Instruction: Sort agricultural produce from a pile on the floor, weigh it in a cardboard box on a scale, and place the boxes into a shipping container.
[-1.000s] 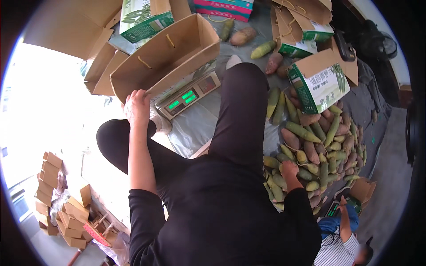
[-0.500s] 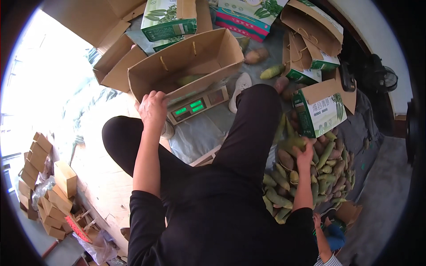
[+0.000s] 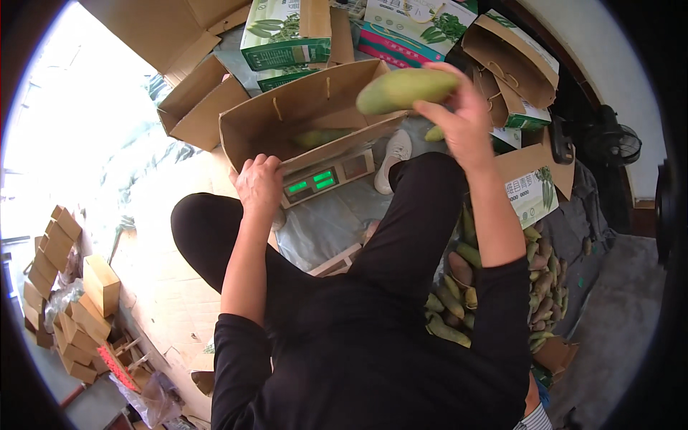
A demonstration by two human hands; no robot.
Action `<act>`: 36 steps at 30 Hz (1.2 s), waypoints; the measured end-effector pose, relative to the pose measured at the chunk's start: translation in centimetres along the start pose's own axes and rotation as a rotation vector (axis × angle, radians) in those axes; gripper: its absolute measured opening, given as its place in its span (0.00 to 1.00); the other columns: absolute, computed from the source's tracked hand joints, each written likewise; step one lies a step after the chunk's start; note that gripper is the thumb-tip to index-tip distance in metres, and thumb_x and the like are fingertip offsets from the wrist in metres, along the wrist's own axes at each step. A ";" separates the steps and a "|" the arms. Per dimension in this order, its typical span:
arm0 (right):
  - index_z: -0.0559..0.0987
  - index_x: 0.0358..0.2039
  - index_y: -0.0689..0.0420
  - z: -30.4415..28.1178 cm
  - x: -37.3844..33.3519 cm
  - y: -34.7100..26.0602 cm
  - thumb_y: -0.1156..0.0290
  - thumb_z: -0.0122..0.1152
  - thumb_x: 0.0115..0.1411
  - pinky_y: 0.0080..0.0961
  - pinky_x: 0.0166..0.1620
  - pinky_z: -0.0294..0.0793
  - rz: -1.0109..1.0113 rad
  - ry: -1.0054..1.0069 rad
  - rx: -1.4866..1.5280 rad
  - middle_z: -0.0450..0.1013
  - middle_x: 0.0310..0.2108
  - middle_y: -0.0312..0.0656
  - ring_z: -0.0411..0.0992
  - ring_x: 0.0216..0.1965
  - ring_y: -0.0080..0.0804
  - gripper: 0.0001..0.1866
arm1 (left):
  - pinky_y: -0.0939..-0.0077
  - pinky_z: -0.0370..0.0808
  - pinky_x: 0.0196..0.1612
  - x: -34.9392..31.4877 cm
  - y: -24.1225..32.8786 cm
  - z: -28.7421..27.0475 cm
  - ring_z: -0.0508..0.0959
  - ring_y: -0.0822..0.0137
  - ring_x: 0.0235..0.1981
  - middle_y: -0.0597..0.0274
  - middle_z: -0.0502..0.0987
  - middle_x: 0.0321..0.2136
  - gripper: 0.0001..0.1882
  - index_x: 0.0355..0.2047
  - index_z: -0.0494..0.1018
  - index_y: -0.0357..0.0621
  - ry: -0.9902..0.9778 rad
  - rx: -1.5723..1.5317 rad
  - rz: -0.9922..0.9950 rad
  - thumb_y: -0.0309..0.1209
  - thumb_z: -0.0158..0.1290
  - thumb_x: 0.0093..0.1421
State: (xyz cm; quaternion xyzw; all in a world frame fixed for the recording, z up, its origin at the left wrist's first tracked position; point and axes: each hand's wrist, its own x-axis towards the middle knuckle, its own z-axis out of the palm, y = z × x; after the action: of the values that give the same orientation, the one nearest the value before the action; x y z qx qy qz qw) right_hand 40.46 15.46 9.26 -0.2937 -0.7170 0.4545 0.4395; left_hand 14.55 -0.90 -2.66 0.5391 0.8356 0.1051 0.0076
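An open cardboard carton [image 3: 304, 100] with rope handles rests on a digital scale [image 3: 345, 172] with green lit displays. My left hand [image 3: 259, 188] grips the carton's near left corner, fingers bent over the rim. Raised over the carton's right end, my right hand [image 3: 466, 125] is closed around one thick green radish [image 3: 401, 90], which lies roughly level in the air. Inside the carton another green radish [image 3: 322, 136] lies on the bottom, partly shadowed. To my right is a pile of green radishes [image 3: 548, 287], partly covered by my right arm.
Several printed cartons [image 3: 287, 54] stand behind the scale, and more open cartons [image 3: 509, 61] lean at the back right beside a black fan [image 3: 620, 136]. Small brown boxes [image 3: 79, 337] are heaped at the left. Part of another person's striped sleeve [image 3: 534, 418] shows at the lower right.
My right hand has come up from the pile to above the carton's right end, with a green radish in it. My left hand stays at the carton's corner.
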 end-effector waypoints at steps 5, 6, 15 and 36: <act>0.73 0.43 0.56 6.1 2.5 4.0 0.71 0.67 0.42 0.30 0.47 0.68 -0.208 -0.096 -0.396 0.72 0.41 0.42 0.71 0.43 0.40 0.24 | 0.49 0.61 0.48 -0.2 0.0 -0.1 0.73 0.63 0.38 0.68 0.74 0.29 0.06 0.30 0.75 0.52 -0.023 0.013 0.001 0.36 0.55 0.51; 0.73 0.43 0.55 7.0 2.8 4.5 0.70 0.67 0.43 0.35 0.47 0.67 -0.204 -0.170 -0.486 0.71 0.43 0.40 0.69 0.44 0.41 0.23 | 0.49 0.61 0.48 -0.3 0.0 -0.1 0.73 0.63 0.38 0.68 0.74 0.29 0.06 0.30 0.75 0.52 -0.026 0.015 0.000 0.36 0.55 0.51; 0.72 0.47 0.51 6.3 2.5 8.2 0.61 0.62 0.50 0.41 0.46 0.67 -0.087 -0.169 -0.923 0.72 0.41 0.40 0.69 0.46 0.41 0.23 | 0.52 0.66 0.44 0.3 -1.1 1.7 0.74 0.63 0.37 0.68 0.74 0.30 0.05 0.28 0.75 0.54 0.033 0.028 0.058 0.34 0.53 0.50; 0.76 0.34 0.59 -17.0 -49.9 14.6 0.65 0.60 0.49 0.41 0.42 0.70 1.381 -0.249 -1.004 0.73 0.34 0.54 0.71 0.40 0.50 0.14 | 0.59 0.68 0.41 2.1 -3.0 4.1 0.74 0.54 0.41 0.57 0.75 0.37 0.16 0.39 0.73 0.44 -0.011 -0.007 0.218 0.40 0.49 0.57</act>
State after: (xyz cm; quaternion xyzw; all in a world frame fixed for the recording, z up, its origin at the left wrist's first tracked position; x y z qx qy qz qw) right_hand 78.02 -12.77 -18.78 -0.7714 -0.5369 0.2780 -0.1986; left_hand 11.44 0.49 -6.98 0.6275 0.7714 0.1054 0.0027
